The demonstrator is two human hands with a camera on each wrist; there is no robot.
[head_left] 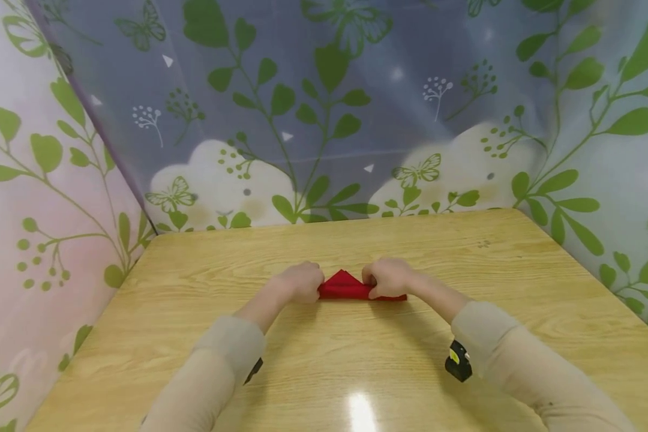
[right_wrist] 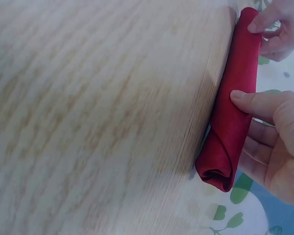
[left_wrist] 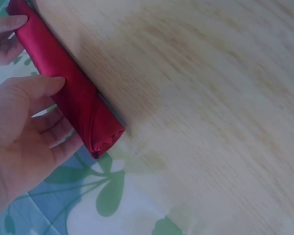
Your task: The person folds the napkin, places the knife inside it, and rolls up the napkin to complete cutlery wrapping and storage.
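A red satiny cloth, rolled into a tube, lies across the middle of the wooden table. In the head view a pointed flap of it rises beyond the roll between the hands. My left hand grips the roll near its left end, and my right hand grips it towards the right end. The left wrist view shows the left thumb on top of the cloth roll, its fingers curled behind. Seen from the right wrist, the right thumb presses the roll the same way; the spiral end is visible.
A patterned curtain with green leaves and butterflies hangs behind the table, and similar fabric covers the left side. Black wrist devices sit below the sleeves. A bright reflection lies on the table's near part.
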